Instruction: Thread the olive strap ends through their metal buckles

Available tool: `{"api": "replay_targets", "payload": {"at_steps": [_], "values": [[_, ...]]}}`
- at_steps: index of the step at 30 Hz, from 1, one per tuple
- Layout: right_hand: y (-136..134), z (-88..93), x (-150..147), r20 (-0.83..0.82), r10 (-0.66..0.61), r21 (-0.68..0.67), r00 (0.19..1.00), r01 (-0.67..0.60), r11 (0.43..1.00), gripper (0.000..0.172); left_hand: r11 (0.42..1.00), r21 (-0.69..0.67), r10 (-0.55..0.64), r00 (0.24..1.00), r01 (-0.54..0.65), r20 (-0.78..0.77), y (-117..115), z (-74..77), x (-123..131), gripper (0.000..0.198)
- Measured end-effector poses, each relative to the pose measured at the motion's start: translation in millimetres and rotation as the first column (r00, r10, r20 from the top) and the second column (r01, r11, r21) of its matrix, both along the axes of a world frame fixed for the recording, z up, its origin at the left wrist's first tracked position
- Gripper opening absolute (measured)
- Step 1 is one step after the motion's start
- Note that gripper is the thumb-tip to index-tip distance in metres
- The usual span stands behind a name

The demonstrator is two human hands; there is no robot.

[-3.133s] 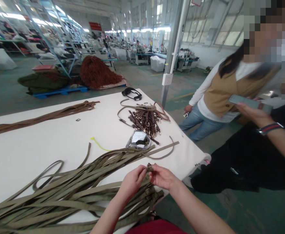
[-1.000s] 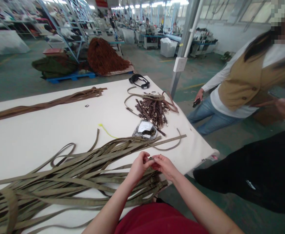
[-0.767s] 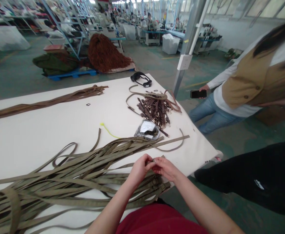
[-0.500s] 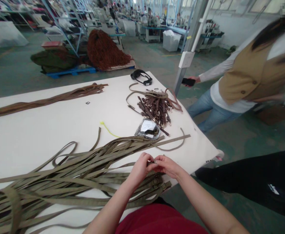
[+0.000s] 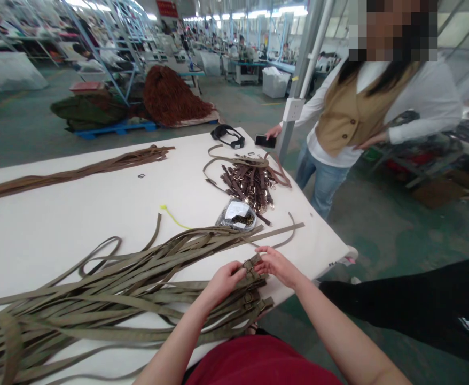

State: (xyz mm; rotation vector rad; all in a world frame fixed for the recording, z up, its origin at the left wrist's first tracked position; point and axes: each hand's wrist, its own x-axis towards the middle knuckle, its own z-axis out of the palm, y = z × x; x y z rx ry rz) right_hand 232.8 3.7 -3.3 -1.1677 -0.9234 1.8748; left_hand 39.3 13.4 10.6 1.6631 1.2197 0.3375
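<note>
A person in a red top works at a white worktop [image 5: 58, 224], seen from a head-worn camera looking down. Both bare hands meet near the worktop's near right edge, at about five o'clock in the view. The left hand [image 5: 222, 280] and the right hand [image 5: 276, 266] each pinch the buckled end of one olive-green webbing strap [image 5: 252, 263], which sits between the two sets of fingertips; the fingers of both are drawn in around it, so each grip is closed on the strap end.

Directly beneath the hands lies a long bundle of olive-green webbing straps [image 5: 110, 289], spreading from the hands toward eight o'clock across the worktop. Several metal buckles show at the bundle's end just below the right hand.

At about one o'clock from the hands sits a small clear plastic bag of dark metal fittings [image 5: 236, 215], and just beyond it a heap of short dark-brown straps with shiny gold buckles [image 5: 248, 182]. A thin yellow cord [image 5: 174, 216] lies left of the bag. A black strap-like object [image 5: 227, 135] rests at the far edge, at twelve o'clock. A long bundle of brown straps [image 5: 74, 171] runs along the far left, near ten o'clock.

Off the worktop's far right corner, at two o'clock, stands another person in a tan vest over a white long-sleeved shirt [image 5: 350, 112], holding a dark phone [image 5: 265, 141] over that corner.
</note>
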Motion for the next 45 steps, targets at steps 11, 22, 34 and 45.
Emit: {"api": "replay_targets", "payload": {"at_steps": [11,22,34,45], "values": [[-12.1,-8.1,-26.1,0.903,-0.087,0.388,0.421,-0.713,0.584,0.029,0.999,-0.025,-0.037,0.996,0.035,-0.082,-9.9,-26.3,0.7,0.039],[24.8,-53.6,-41.2,0.971,-0.148,0.238,0.186,-0.775,0.585,0.036,0.957,0.251,0.097,0.661,0.143,-0.744,25.1,-67.2,-93.8,0.037],[22.1,-73.3,-59.2,0.975,-0.106,0.217,0.195,-0.732,0.645,0.032,0.919,0.329,0.150,0.583,0.215,-0.798,63.2,-85.0,-114.3,0.020],[170.1,-52.7,-40.6,0.991,-0.114,0.132,0.067,-0.499,0.856,0.021,0.957,0.208,-0.003,0.724,0.202,-0.689,56.5,-65.4,-90.3,0.013]]}}
